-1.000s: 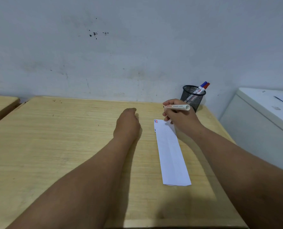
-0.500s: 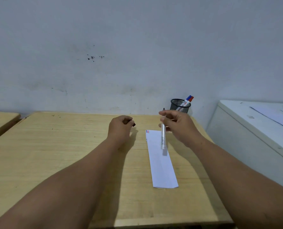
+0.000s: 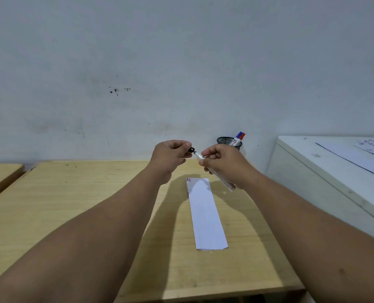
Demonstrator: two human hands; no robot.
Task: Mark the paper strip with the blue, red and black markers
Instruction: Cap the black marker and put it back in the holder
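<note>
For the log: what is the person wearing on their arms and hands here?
Nothing visible. The left hand and right hand are bare, without gloves, rings, watch or bands. Both forearms are uncovered to the frame's edge, no sleeves showing.

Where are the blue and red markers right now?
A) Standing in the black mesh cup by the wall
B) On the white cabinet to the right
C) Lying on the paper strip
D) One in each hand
A: the blue marker and red marker stick up out of the mesh cup at the back of the desk, while the hands hold a different marker above the paper strip.
</note>
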